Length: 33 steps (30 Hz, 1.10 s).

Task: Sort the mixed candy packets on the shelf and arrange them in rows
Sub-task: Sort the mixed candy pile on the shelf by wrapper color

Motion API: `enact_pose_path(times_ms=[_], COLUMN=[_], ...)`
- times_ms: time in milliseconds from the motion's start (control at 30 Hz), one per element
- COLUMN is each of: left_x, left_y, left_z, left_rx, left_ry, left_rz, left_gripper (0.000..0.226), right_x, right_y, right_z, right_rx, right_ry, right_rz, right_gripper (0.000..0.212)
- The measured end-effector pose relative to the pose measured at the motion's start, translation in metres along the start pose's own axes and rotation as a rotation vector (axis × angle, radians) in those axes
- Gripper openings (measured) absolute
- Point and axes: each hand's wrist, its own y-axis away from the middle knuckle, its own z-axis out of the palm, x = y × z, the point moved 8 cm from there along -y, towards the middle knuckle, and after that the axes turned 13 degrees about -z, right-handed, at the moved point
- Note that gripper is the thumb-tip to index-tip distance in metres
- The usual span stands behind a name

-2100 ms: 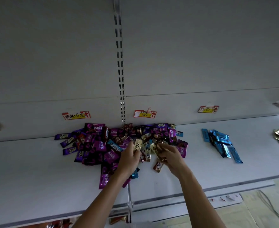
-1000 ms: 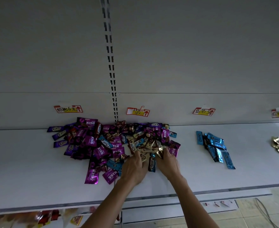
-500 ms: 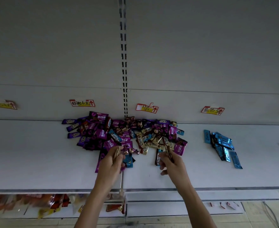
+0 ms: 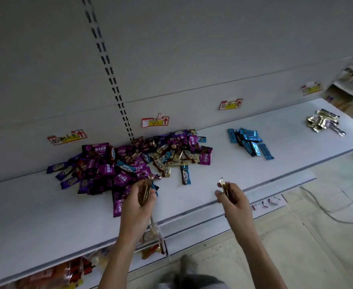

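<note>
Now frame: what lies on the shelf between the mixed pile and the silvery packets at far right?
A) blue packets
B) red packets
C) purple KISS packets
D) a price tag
A: the blue packets lie in their own cluster on the shelf, right of the mixed pile and left of the silvery packets.

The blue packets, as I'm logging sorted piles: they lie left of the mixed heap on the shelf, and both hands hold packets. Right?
No. The head view shows the blue packets lying to the right of the mixed heap, not left. They are on the shelf, and the left hand and right hand each hold packets.
</note>
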Motion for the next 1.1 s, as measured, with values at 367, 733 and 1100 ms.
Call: enact_pose_path(times_ms=[367,733,1100], left_x=[0.029,0.062,0.104], left_y=[0.017,0.068,0.072], left_z=[0.127,0.336,0.483], left_rx=[-0.238,-0.314,-0.443], left_ry=[-0.109,-0.069,-0.113], left_rz=[0.095,0.120,0.142], left_gripper=[0.021,0.020,0.020], right_x=[0.041,0.102,0.156], right_y=[0.027,0.023,-0.015], right_z=[-0.132,-0.331,-0.440], right_rx=[0.289,0.431,0.509], right_ry=[0.013,-0.015,-0.019], right_rz=[0.085,0.114,0.174], right_gripper=[0.007,0.014,0.008])
